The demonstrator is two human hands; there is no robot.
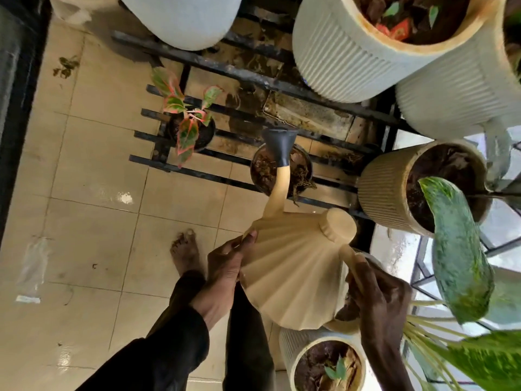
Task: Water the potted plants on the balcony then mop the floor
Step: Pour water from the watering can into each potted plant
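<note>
Five ribbed pots (349, 60) in view: three beyond the fingers, one (394, 190) just right of them, one (304, 359) below. One plain white pot (183, 21) far up and left. One black rack (225, 71) past the fingertips. One cream can (293, 272), tipped forward, held between both hands. Two small black pots on the rack: one with red-green leaves (194, 131) up and left of the fingers, one of bare soil (262, 170) straight ahead, under the can's black rose (280, 145). Left hand (225, 272) cupped against the can's pleated side, fingers spread. Right hand (377, 292) wrapped around the handle (348, 256). One bare foot (186, 249) just left of the left fingers.
</note>
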